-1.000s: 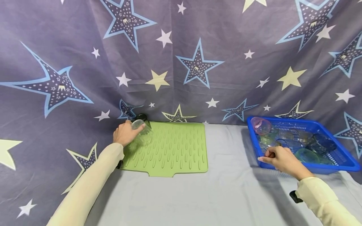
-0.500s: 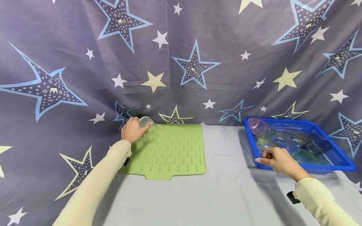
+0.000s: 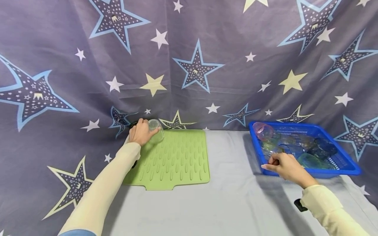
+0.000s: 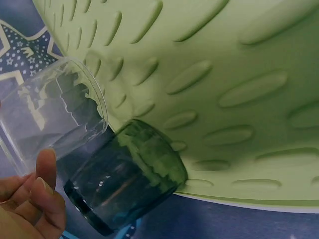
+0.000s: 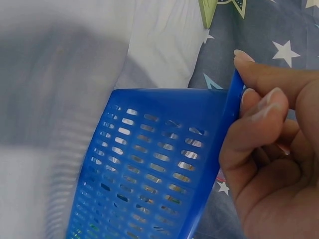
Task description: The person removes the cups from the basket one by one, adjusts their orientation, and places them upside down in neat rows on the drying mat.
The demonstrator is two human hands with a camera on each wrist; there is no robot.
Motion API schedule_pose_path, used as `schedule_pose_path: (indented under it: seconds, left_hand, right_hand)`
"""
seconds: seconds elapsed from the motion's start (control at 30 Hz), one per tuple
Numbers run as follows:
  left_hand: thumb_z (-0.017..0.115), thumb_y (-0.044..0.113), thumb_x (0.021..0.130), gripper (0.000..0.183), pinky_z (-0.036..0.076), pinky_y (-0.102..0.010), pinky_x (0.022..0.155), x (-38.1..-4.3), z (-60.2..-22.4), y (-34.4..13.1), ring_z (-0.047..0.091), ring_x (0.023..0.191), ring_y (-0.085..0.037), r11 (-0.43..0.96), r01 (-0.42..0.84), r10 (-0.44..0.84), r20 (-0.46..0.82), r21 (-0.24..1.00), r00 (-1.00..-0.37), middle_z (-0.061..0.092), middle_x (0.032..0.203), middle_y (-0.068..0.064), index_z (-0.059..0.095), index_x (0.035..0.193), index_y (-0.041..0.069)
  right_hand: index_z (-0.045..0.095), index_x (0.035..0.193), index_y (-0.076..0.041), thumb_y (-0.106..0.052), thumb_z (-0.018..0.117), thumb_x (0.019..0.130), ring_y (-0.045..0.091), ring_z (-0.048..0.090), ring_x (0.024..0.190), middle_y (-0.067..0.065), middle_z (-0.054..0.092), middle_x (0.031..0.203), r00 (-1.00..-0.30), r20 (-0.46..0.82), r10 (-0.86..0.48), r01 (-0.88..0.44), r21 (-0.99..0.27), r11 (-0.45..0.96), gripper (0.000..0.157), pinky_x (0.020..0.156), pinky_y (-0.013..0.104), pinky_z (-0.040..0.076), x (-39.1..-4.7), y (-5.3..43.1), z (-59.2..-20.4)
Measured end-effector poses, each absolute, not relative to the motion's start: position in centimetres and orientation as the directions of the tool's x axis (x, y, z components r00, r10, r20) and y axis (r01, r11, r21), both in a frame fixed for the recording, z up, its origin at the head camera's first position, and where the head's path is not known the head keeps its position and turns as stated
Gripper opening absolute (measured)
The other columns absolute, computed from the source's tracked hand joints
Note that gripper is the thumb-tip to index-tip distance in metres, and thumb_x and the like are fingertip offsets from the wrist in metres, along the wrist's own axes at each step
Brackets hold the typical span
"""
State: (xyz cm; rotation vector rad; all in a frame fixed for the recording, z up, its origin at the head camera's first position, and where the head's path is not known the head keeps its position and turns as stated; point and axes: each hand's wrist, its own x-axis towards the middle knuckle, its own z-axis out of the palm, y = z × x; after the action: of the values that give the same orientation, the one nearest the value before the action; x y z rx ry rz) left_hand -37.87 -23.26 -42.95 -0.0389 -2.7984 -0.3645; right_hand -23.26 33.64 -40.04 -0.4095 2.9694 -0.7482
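Okay, so closest up, the right hand [image 3: 287,168] pinches the rim of the blue basket [image 5: 162,107], which has see-through cups [image 3: 308,160] in it. Farther off, the left hand [image 3: 140,132] grips a clear cup [image 4: 37,107] at the green mat [image 3: 177,160]'s far left corner, beside a dark cup [image 4: 124,177]. Can't tell if the clear one's touching the mat. Starry curtain [image 3: 206,106] behind everything.

a pale, creased cloth [image 3: 212,209] covers the flat surface. on it lie a ridged green mat [image 3: 180,160] at the left, tab toward the near side, and, well apart, a blue basket [image 3: 325,172] at right.
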Motion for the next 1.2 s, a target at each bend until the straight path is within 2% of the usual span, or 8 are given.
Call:
schedule_pose_path:
  seconds: [0.13,0.23,0.4,0.5,0.67,0.87,1.1,1.2]
  left_hand:
    - [0.068,0.06,0.094,0.065,0.052,-0.055,0.063,-38.3,-42.5,-23.0,0.061,0.07,-0.04,0.976,0.06,-0.007,0.305,0.208,-0.952,0.057,0.116,-0.024,0.063,0.106,-0.004]
    - [0.067,0.059,0.094,0.06,0.052,-0.054,0.061,-38.9,-42.1,-23.0,0.06,0.068,-0.04,0.981,0.044,-0.012,0.284,0.19,-0.959,0.058,0.118,-0.027,0.061,0.096,-0.001]
    - [0.065,0.061,0.095,0.061,0.052,-0.054,0.06,-39.4,-42.2,-23.1,0.061,0.068,-0.041,0.985,0.02,-0.02,0.233,0.171,-0.972,0.057,0.124,-0.031,0.062,0.09,0.0]
    - [0.064,0.061,0.096,0.063,0.052,-0.055,0.059,-39.4,-42.8,-23.2,0.062,0.069,-0.042,0.985,0.013,-0.028,0.233,0.172,-0.972,0.058,0.121,-0.032,0.065,0.088,-0.002]
    - [0.062,0.06,0.098,0.066,0.052,-0.056,0.061,-39.7,-43.1,-22.9,0.062,0.073,-0.045,0.986,0.005,-0.035,0.239,0.167,-0.97,0.057,0.119,-0.034,0.068,0.096,-0.006]
    - [0.06,0.06,0.099,0.064,0.049,-0.051,0.054,-40.0,-43.7,-22.5,0.06,0.065,-0.04,0.988,-0.021,-0.057,0.228,0.155,-0.972,0.057,0.118,-0.034,0.066,0.087,-0.002]
    - [0.059,0.06,0.099,0.077,0.051,-0.057,0.062,-40.3,-44.5,-22.2,0.062,0.074,-0.045,0.981,-0.065,-0.111,0.253,0.183,-0.961,0.057,0.111,-0.032,0.063,0.11,-0.016]
    - [0.059,0.061,0.099,0.078,0.051,-0.056,0.062,-40.5,-44.6,-21.9,0.062,0.073,-0.044,0.98,-0.063,-0.109,0.249,0.187,-0.962,0.058,0.114,-0.032,0.063,0.113,-0.016]
  right_hand:
    - [0.062,0.079,-0.015,-0.032,0.078,0.094,0.016,0.046,0.058,-0.003,0.052,0.065,-0.962,0.04,-0.27,-0.258,-0.46,0.849,0.028,0.061,0.033,0.039,-23.5,33.5,-40.1]
    - [0.062,0.079,-0.016,-0.032,0.079,0.093,0.015,0.046,0.058,-0.003,0.052,0.065,-0.961,0.055,-0.272,-0.266,-0.459,0.847,0.027,0.062,0.033,0.04,-23.7,33.3,-40.2]
    - [0.062,0.079,-0.016,-0.034,0.079,0.092,0.015,0.047,0.059,-0.004,0.053,0.066,-0.961,0.071,-0.268,-0.27,-0.464,0.844,0.028,0.061,0.033,0.04,-23.8,33.1,-40.3]
    - [0.062,0.079,-0.016,-0.034,0.079,0.092,0.015,0.048,0.06,-0.004,0.054,0.066,-0.962,0.064,-0.267,-0.266,-0.464,0.845,0.028,0.061,0.033,0.041,-23.7,33.1,-40.3]
    - [0.063,0.08,-0.015,-0.035,0.079,0.093,0.016,0.049,0.06,-0.003,0.055,0.067,-0.968,0.039,-0.25,-0.238,-0.473,0.848,0.028,0.061,0.034,0.041,-23.6,33.3,-40.2]
    - [0.063,0.08,-0.015,-0.035,0.079,0.092,0.016,0.049,0.059,-0.003,0.055,0.067,-0.97,0.039,-0.239,-0.229,-0.475,0.85,0.029,0.062,0.034,0.042,-23.4,33.5,-40.3]
    - [0.063,0.081,-0.015,-0.036,0.079,0.092,0.015,0.048,0.059,-0.003,0.055,0.067,-0.972,0.039,-0.233,-0.223,-0.478,0.849,0.029,0.061,0.034,0.041,-23.4,33.6,-40.2]
    - [0.063,0.081,-0.015,-0.037,0.079,0.093,0.015,0.048,0.058,-0.003,0.054,0.066,-0.973,0.031,-0.227,-0.213,-0.486,0.848,0.03,0.059,0.033,0.041,-23.3,33.7,-40.2]
